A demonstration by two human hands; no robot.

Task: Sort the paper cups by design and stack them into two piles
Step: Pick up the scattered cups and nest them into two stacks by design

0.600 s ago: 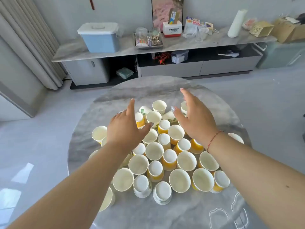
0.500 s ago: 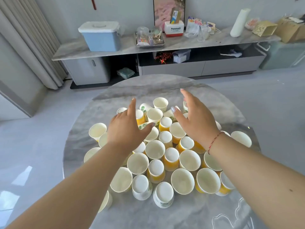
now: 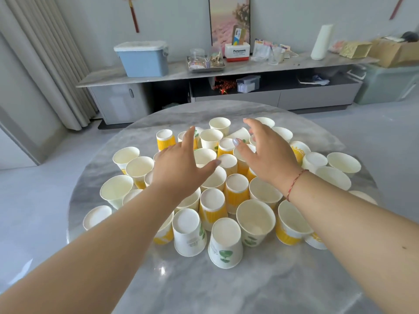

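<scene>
Both hands are out over the cups [image 3: 217,182], a big loose crowd of them on the round marble bench [image 3: 226,284]. Left hand [image 3: 179,171] hovers palm down above the left middle of the cluster, fingers straight and spread, thumb pointing right, its grip holding nothing. Right hand [image 3: 265,152] hangs above the far right of the pack, fingers extended and a little apart, thumb reaching left, its grip also holding nothing. A red string [image 3: 295,182] circles the right wrist. Whether either palm touches a rim below it cannot be told from this angle.

The cups are unsorted, no piles. Two designs show: yellow ribbed cups [image 3: 235,196] and white cups with a green leaf print [image 3: 225,245]. Some stand mouth up, like the leaf cup [image 3: 255,220] near the front, and many sit upside down, like the yellow one [image 3: 165,140] at the far left. One white cup [image 3: 240,133] lies on its side at the back, between the two hands' fingertips. The cups crowd close, many touching their neighbours.

Beyond the bench, a long low cabinet [image 3: 226,71] runs along the wall, carrying a blue lidded box [image 3: 142,57], a metal tray [image 3: 205,63], a red and white Panasonic box [image 3: 237,52] and a white roll [image 3: 322,41]. A curtain [image 3: 49,62] hangs at the left.
</scene>
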